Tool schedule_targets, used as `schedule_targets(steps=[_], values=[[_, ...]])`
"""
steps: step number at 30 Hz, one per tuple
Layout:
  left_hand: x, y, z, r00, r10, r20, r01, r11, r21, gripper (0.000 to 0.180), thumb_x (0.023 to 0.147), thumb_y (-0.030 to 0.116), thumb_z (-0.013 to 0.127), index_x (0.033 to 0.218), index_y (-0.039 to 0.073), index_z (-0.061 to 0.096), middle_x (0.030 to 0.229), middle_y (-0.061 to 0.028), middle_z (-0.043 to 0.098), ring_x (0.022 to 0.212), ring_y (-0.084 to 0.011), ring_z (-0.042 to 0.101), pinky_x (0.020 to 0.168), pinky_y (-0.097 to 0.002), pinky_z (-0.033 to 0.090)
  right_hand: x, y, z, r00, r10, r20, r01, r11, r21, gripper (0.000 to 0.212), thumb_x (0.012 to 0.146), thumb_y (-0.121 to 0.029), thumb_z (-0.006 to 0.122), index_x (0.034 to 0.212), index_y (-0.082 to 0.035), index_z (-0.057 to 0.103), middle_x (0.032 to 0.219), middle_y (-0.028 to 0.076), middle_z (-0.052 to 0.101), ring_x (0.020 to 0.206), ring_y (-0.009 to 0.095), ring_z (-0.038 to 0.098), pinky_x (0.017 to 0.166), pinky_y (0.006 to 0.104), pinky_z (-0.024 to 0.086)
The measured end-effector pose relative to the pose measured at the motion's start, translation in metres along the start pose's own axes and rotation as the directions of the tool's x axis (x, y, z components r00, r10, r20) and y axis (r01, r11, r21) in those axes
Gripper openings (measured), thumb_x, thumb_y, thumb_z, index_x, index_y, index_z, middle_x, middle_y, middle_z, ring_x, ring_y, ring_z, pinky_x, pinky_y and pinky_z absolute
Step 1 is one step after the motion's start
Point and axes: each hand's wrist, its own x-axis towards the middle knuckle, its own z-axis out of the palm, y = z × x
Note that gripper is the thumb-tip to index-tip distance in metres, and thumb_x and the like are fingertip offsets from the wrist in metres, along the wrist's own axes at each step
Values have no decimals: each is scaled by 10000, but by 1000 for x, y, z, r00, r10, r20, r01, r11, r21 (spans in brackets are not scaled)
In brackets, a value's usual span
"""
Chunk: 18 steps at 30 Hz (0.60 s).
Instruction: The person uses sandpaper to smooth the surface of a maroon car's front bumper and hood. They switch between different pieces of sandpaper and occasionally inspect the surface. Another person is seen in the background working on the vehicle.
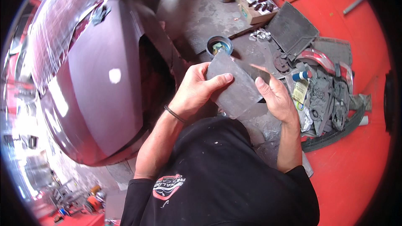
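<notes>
In front of my chest, both hands hold a grey, thin rectangular sheet of sandpaper (234, 94). My left hand (194, 88), a dark band on its wrist, pinches the sheet from the left with the thumb flat on top and the fingers hidden underneath. At the sheet's right edge my right hand (278, 98) is closed, thumb up, by a darker flap (256, 72); I cannot tell whether that is a folded part or a second piece. Just beyond the sheet stands a round dark bucket (217, 39) with pale and greenish things in it.
A dull purple car body panel (109, 67) fills the left, its glass covered in plastic film. To the right lie a red tail light (316, 56), a blue bottle (301, 75) and grey car parts. Cardboard boxes (253, 14) stand at the back, beside a red surface (343, 171).
</notes>
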Motion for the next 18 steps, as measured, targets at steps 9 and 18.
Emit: schedule_targets(steps=[9,18], values=[[108,-17,53,950,-219,221,199,974,110,440,1119,413,639,1219,-4,737,959,19,722,767,-41,563,667,-237,444,-20,43,-96,934,-356,15,216,535,-817,465,915,-85,645,1354,-185,760,1320,96,700,1243,325,655,1066,471,520],[97,-8,112,952,-50,303,-62,935,350,368,1098,258,697,1302,-49,685,1147,-28,749,1063,-101,665,947,-297,552,30,242,-212,117,328,-937,-47,945,325,371,1127,-345,579,1345,-46,605,1305,177,668,1088,317,716,787,456,624]])
